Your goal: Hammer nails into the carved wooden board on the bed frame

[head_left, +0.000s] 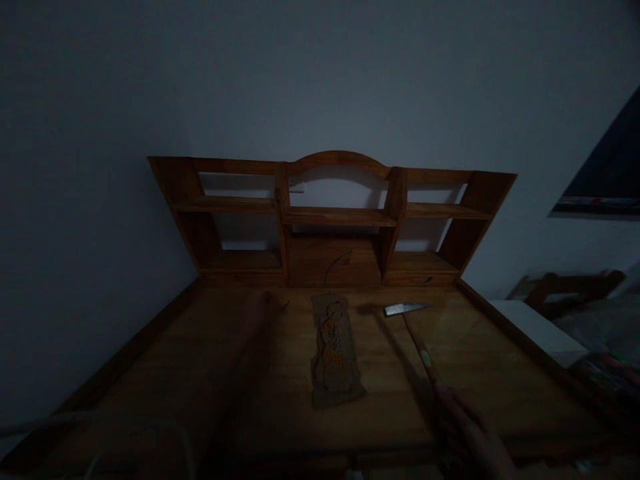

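My right hand (467, 427), at the lower right, is wrapped round the wooden handle of a hammer (419, 347). Its metal head (403, 309) is raised at the far end, pointing away from me, and a shadow falls on the desk to its left. My left hand (257, 310) reaches to the back left of the desk and looks closed in the gloom. A tiny dark curved thing (285, 305) shows at its right side, too small to name. Between both hands lies a flat, ragged-edged brown piece (340, 353) with an orange, dotted middle.
A wooden desk (390, 413) carries a shelf unit (340, 215) along its back, against a pale wall. A white surface (535, 323) and a wooden chair back (575, 287) stand on the right. A pale curved cable or bar (100, 417) crosses the lower left. The light is dim.
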Tool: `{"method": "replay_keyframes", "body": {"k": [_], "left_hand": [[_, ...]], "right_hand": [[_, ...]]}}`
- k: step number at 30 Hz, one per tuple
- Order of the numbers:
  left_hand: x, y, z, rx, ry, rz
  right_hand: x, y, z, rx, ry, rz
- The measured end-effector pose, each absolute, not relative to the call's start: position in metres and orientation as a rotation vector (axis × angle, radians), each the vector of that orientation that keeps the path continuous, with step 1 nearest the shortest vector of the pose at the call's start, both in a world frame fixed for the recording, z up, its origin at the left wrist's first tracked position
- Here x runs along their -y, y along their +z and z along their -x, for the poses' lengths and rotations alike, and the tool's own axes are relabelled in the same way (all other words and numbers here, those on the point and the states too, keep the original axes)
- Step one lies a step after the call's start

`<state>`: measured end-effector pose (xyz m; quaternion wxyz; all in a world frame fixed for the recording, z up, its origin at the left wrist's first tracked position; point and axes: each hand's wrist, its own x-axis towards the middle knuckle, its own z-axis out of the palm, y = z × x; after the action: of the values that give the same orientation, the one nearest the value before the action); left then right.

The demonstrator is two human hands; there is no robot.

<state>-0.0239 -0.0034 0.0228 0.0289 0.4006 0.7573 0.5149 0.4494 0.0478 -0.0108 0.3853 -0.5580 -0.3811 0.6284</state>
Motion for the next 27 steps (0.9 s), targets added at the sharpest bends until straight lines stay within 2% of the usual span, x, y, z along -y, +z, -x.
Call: {"method": "replay_keyframes", "body": {"k": [4, 7, 14, 20, 27], "left_hand": [[0.006, 0.041, 0.024, -2.406, 1.535, -1.286], [0.015, 0.048, -0.002, -2.341, 1.627, -1.326], [0.041, 0.017, -0.102, -1.834, 1.677, -1.133], [0.042, 0.011, -0.144, -1.934, 1.640, -0.850], [0.032, 0.005, -0.154, -1.914, 1.696, -0.868]], "right_hand": [[-0.048, -0.008, -0.448, 1.009, 1.627, 1.445], [-0.048, -0.005, -0.447, 1.066, 1.598, 1.468], [-0.047, -0.004, -0.444, 1.180, 1.480, 1.479], [-0.047, -0.005, -0.444, 1.128, 1.532, 1.498], [-0.045, 0.006, -0.440, 1.230, 1.471, 1.467]]}}
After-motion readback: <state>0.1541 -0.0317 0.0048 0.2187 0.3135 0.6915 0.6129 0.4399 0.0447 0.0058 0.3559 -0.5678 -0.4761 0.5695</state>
